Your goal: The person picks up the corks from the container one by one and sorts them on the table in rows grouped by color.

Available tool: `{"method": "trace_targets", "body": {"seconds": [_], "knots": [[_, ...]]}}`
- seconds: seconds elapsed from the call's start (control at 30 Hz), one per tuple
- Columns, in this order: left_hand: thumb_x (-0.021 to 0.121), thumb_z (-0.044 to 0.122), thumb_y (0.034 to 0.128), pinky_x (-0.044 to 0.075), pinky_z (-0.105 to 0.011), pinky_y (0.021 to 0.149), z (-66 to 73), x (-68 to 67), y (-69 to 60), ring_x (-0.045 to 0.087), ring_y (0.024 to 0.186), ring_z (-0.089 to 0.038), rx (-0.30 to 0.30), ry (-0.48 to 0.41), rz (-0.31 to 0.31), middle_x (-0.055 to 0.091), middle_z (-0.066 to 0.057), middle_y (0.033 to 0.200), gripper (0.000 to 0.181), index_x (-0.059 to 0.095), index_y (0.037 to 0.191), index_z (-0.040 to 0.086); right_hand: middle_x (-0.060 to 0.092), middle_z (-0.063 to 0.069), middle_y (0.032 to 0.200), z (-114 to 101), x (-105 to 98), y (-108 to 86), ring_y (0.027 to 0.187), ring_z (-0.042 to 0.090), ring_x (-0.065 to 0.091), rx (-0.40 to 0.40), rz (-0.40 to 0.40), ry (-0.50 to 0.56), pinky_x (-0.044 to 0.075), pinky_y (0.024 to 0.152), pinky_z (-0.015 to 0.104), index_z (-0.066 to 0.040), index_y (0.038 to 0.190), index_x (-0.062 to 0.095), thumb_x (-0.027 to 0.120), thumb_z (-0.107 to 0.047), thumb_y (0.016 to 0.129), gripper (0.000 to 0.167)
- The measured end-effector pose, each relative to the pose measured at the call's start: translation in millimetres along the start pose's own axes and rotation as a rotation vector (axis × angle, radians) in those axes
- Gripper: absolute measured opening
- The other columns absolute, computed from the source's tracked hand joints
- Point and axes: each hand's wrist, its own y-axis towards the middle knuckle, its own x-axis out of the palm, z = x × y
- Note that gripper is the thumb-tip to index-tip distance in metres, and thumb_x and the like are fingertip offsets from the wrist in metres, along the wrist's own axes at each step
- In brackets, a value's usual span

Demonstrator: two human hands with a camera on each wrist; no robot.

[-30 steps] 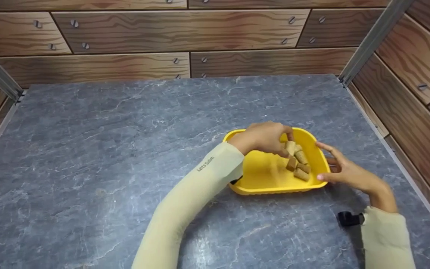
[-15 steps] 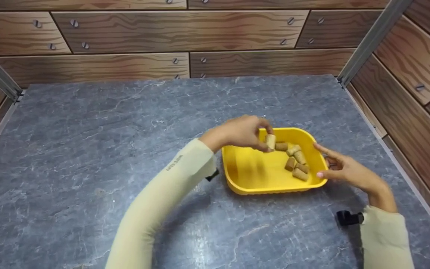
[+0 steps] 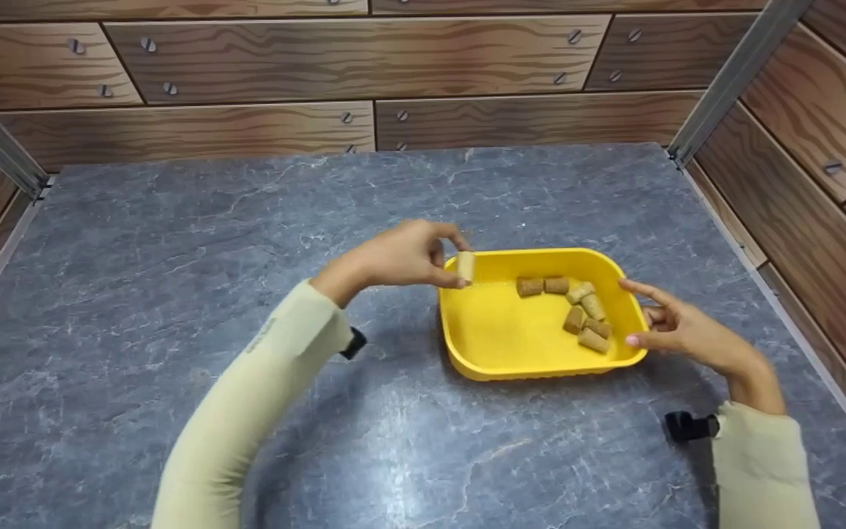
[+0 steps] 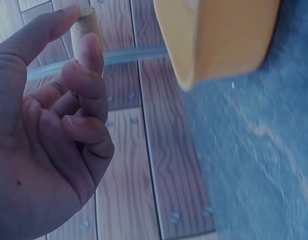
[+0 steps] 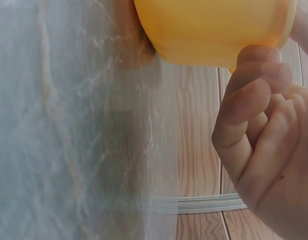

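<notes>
My left hand (image 3: 408, 255) pinches a pale cork (image 3: 465, 267) between thumb and fingertips, at the left rim of a yellow tub (image 3: 518, 371). The left wrist view shows the same cork (image 4: 86, 31) upright between the thumb and a finger of the left hand (image 4: 54, 120). My right hand (image 3: 695, 334) grips the tub's right end, thumb on the rim. In the right wrist view, curled fingers of the right hand (image 5: 268, 130) lie against the tub's outer wall (image 5: 208, 35). Several corks, tan ones (image 3: 593, 339) and browner ones (image 3: 529, 286), lie inside the tub.
The tub stands on a grey marbled surface (image 3: 210, 294). Wood-patterned panels (image 3: 247, 128) rise behind it and along both sides, with metal strips (image 3: 724, 81) at the corners. A small black device (image 3: 687, 426) is at the right sleeve cuff.
My left hand has moved left from the tub's right part to its left rim, carrying a cork. Two brown corks now show near the back wall. The right hand keeps its place.
</notes>
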Motion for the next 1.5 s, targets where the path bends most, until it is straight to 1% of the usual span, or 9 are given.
{"method": "trace_targets", "body": {"seconds": [0.2,0.4,0.6,0.73,0.87,0.97,1.1,1.3,1.5], "knots": [[0.077,0.027,0.0806,0.046,-0.023,0.058,-17.0,-12.5,-21.1,0.053,0.067,-0.012,-0.044,-0.028,0.047,0.061,-0.002,0.079,0.044,0.060,0.119,0.013,0.068,-0.004,0.087,0,0,-0.5,0.060,0.004,0.053,0.015,0.026,-0.005,0.045,0.054,0.023,-0.002,0.151,0.017,0.062,-0.001,0.090,0.076],[0.077,0.021,0.0800,0.045,-0.023,0.058,-40.4,-18.5,-41.5,0.051,0.066,-0.013,-0.069,-0.056,0.096,0.059,-0.002,0.078,0.041,0.061,0.116,0.010,0.067,-0.003,0.084,1,1,1.2,0.059,0.003,0.050,0.005,0.020,0.011,0.044,0.054,0.022,-0.003,0.151,0.018,0.062,0.000,0.089,0.076],[0.076,0.019,0.0800,0.044,-0.025,0.058,-68.2,-13.4,-61.4,0.051,0.066,-0.013,-0.141,-0.070,0.116,0.059,-0.002,0.078,0.040,0.061,0.116,0.010,0.067,-0.004,0.083,3,2,0.0,0.058,0.003,0.049,-0.001,0.026,0.005,0.043,0.053,0.022,-0.004,0.151,0.019,0.062,0.000,0.089,0.076],[0.074,0.017,0.0814,0.044,-0.025,0.060,-86.1,-6.1,-69.2,0.052,0.069,-0.013,-0.185,-0.067,0.112,0.061,-0.004,0.082,0.041,0.060,0.119,0.008,0.066,-0.006,0.081,4,2,-1.5,0.058,0.002,0.049,-0.004,0.029,-0.001,0.043,0.053,0.023,-0.005,0.152,0.020,0.061,0.001,0.089,0.075],[0.074,0.020,0.0827,0.044,-0.027,0.063,-98.1,-1.1,-74.4,0.053,0.072,-0.015,-0.244,-0.042,0.104,0.062,-0.006,0.088,0.043,0.059,0.121,0.008,0.066,-0.005,0.083,3,1,0.2,0.059,0.002,0.049,0.002,0.027,-0.003,0.044,0.054,0.022,-0.004,0.151,0.019,0.061,0.000,0.090,0.075],[0.074,0.024,0.0825,0.043,-0.027,0.063,-102.5,2.1,-75.7,0.053,0.071,-0.015,-0.284,-0.026,0.105,0.063,-0.005,0.089,0.042,0.060,0.120,0.011,0.067,-0.004,0.084,2,1,1.3,0.060,0.002,0.050,0.007,0.021,-0.001,0.044,0.055,0.021,-0.003,0.151,0.019,0.061,-0.001,0.090,0.075],[0.075,0.026,0.0816,0.043,-0.027,0.063,-103.9,6.0,-74.1,0.053,0.069,-0.014,-0.287,-0.011,0.099,0.063,-0.004,0.087,0.043,0.061,0.119,0.011,0.067,-0.004,0.084,2,1,2.2,0.060,0.002,0.051,-0.002,0.016,-0.001,0.045,0.055,0.021,-0.001,0.151,0.018,0.061,0.000,0.090,0.075],[0.076,0.027,0.0812,0.042,-0.026,0.062,-102.2,13.8,-64.5,0.052,0.067,-0.012,-0.281,0.017,0.070,0.062,-0.002,0.084,0.043,0.061,0.119,0.012,0.068,-0.002,0.086,3,1,2.5,0.060,0.003,0.052,0.000,0.017,0.000,0.045,0.055,0.021,-0.003,0.151,0.019,0.062,0.000,0.089,0.075],[0.076,0.027,0.0799,0.040,-0.026,0.060,-100.1,20.0,-51.8,0.050,0.063,-0.011,-0.268,0.068,0.079,0.061,0.000,0.078,0.042,0.063,0.117,0.012,0.069,0.000,0.087,3,-1,0.7,0.062,0.004,0.054,0.011,0.021,-0.007,0.046,0.056,0.022,-0.005,0.152,0.020,0.062,-0.002,0.090,0.075]]}}
